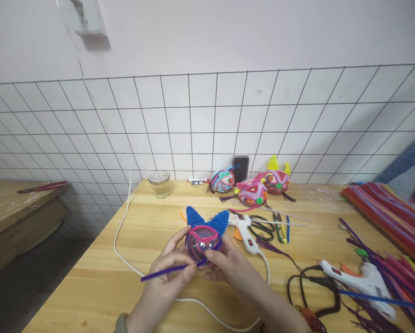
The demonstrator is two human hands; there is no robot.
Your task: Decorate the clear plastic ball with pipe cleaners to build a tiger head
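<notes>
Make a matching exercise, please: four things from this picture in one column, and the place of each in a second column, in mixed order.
Things:
1. clear ball
2. glass jar
3. scissors
4. pipe cleaner bundle

Places:
A. far right of the table
B. between both hands
C. back of the table, left of the finished figures
D. right of the nearer glue gun

Pairs: 1-B, 2-C, 3-D, 4-A

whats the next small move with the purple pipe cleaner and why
Probably keep winding the purple pipe cleaner around the clear ball. Only a pink band and two blue ears sit at its top, the lower part is bare, and a long loose tail sticks out past the left hand while the right hand steadies the ball.
</notes>
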